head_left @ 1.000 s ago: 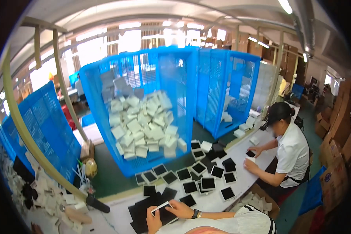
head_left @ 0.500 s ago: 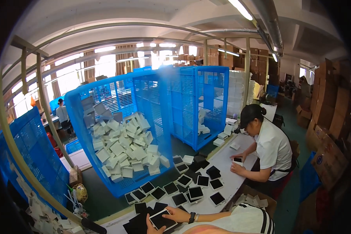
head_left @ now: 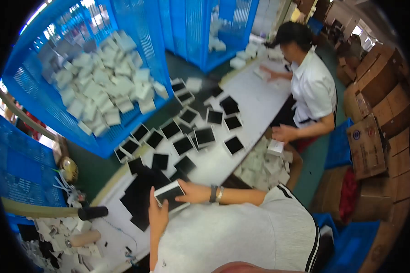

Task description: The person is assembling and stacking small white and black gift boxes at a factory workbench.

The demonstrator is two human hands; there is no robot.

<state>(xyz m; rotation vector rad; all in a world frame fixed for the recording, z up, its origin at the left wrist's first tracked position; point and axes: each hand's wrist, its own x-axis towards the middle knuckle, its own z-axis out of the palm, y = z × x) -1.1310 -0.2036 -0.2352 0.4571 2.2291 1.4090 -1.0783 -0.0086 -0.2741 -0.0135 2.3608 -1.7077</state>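
Observation:
In front of my torso, over the table's near end, I hold a shallow white box (head_left: 171, 192) with a black inside face. My left hand (head_left: 158, 215) grips its left edge, the thumb lying on the black face. My right hand (head_left: 192, 192), with a dark watch and a light band at the wrist, grips the right edge with its fingers on the black part. Beside them on the table lie overlapping black sheets (head_left: 136, 195). Beyond spread several white boxes with black faces, one of them a near box (head_left: 233, 145).
A blue mesh crate (head_left: 108, 148) piled with white boxes stands across the table (head_left: 255, 86). A co-worker (head_left: 312, 88) sits to the right, one hand holding a white box above a carton (head_left: 295, 169) of white pieces. A pole end (head_left: 93, 213) juts in at left.
My view has tilted downward. My hands still hold the box. The co-worker has parted both hands: one reaches over the table, the other holds a white box above the carton.

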